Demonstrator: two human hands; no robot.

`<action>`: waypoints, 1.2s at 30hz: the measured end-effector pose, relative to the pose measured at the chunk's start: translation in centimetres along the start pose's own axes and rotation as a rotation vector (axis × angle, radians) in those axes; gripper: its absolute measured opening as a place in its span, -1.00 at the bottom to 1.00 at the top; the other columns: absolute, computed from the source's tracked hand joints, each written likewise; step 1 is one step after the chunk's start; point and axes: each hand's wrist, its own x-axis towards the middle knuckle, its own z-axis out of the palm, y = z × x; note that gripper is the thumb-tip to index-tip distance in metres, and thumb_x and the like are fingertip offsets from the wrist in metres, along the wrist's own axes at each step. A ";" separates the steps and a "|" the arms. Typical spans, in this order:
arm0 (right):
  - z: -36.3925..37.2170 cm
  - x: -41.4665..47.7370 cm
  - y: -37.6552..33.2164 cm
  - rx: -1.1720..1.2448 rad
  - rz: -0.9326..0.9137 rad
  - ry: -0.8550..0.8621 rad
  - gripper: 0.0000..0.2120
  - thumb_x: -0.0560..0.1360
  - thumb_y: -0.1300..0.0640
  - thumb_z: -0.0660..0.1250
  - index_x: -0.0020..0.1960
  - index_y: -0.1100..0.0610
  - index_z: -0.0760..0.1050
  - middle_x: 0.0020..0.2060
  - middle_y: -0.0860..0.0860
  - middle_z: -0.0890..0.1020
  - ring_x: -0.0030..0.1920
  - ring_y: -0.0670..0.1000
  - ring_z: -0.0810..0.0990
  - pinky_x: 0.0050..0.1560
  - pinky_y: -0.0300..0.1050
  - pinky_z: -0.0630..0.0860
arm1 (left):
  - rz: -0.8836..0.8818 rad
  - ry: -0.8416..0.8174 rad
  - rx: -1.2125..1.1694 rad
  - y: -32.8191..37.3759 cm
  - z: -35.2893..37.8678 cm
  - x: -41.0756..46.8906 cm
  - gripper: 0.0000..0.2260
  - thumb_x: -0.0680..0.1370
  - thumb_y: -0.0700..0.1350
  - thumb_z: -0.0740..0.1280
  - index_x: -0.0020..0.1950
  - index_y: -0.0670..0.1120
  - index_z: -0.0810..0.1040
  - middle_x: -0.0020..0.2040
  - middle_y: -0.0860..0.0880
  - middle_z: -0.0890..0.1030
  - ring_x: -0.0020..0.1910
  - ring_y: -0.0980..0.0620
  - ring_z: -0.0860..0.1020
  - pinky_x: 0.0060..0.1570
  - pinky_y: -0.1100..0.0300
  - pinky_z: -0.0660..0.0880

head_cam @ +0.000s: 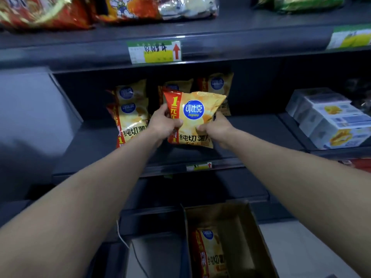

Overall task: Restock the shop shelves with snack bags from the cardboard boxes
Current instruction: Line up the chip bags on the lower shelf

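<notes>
- One snack bag (pixel 210 251) lies in our cardboard box (pixel 249 237), low and nearest.
- Our left hand (pixel 163 122) and right hand (pixel 215 128) grip a yellow bag (pixel 193 115) by its sides, fingers curled, over the middle shelf (pixel 261 133).
- Matching bags (pixel 130 117) stand behind it.

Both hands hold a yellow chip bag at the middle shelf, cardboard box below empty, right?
Not empty: the head view shows a yellow-and-red chip bag lying in the brown cardboard box. The rest holds: left hand and right hand grip a yellow foil chip bag at the dark shelf.
</notes>
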 end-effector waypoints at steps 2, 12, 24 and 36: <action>1.6 2.4 0.1 -0.011 -0.009 -0.009 -0.50 0.42 0.33 0.41 0.29 0.15 0.32 0.20 0.11 0.55 0.22 0.11 0.53 0.27 0.08 0.47 | 0.000 0.009 0.026 -0.7 -1.0 2.2 -0.60 0.51 -0.29 0.34 0.31 -0.04 0.38 0.10 -0.05 0.57 0.11 -0.07 0.56 0.11 -0.05 0.54; 5.4 9.1 0.9 -0.218 -0.012 0.008 -0.52 0.44 0.16 0.43 0.31 0.13 0.37 0.14 0.04 0.55 0.14 0.04 0.52 0.11 -0.11 0.48 | -0.090 0.111 0.146 -5.1 -3.1 8.7 -0.84 0.50 -0.19 0.36 0.06 -0.11 0.49 0.05 -0.14 0.61 0.04 -0.13 0.59 0.08 -0.11 0.56; 5.3 10.2 2.1 -0.206 -0.017 -0.042 -0.34 0.44 0.29 0.39 0.45 0.07 0.19 0.09 -0.02 0.46 0.19 0.02 0.45 0.04 -0.16 0.40 | -0.048 0.147 0.260 -5.7 -2.4 10.4 -0.77 0.50 -0.26 0.32 0.13 -0.30 0.48 -0.28 -0.08 0.49 -0.14 -0.17 0.53 -0.23 0.13 0.44; 3.9 9.8 3.3 -0.247 0.062 -0.049 -0.18 0.49 0.25 0.38 0.55 0.07 -0.07 0.44 0.09 0.30 0.42 0.09 0.31 0.32 -0.12 0.30 | -0.019 0.183 0.236 -6.2 -1.8 9.5 -0.61 0.54 -0.27 0.31 0.35 -0.20 0.33 0.02 -0.05 0.51 0.01 0.01 0.49 0.02 0.13 0.50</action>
